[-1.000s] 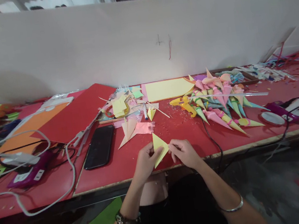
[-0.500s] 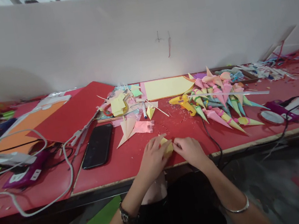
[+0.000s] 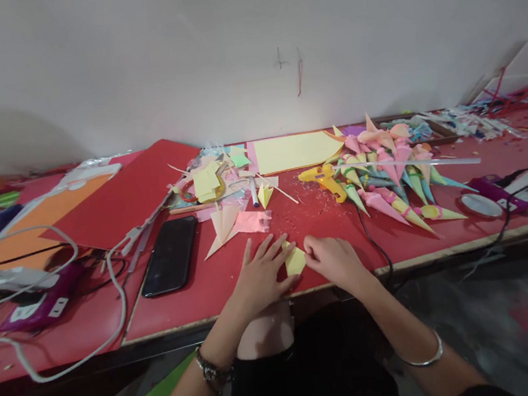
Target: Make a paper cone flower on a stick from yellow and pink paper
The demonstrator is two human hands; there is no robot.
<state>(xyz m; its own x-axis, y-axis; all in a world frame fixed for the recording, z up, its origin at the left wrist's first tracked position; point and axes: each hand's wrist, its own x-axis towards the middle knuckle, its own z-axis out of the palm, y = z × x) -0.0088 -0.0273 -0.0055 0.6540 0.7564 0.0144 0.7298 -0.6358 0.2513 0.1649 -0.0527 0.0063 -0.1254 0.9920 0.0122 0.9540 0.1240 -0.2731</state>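
A small piece of yellow paper lies on the red table near its front edge, between my two hands. My left hand is spread flat on the table, its fingertips and thumb touching the paper's left side. At the paper's right side my right hand has its fingers curled, with the knuckles against the edge; whatever is inside them is hidden. Just beyond are a pink paper piece and a folded yellow paper shape.
A black phone lies left of my hands. To the right are a yellow glue gun, its black cord, and a heap of coloured paper cones. Further left are a red sheet and a purple power strip.
My left hand has opened, its fingers now spread flat, and more of the yellow paper shows. My right hand stays curled at the paper's right side.
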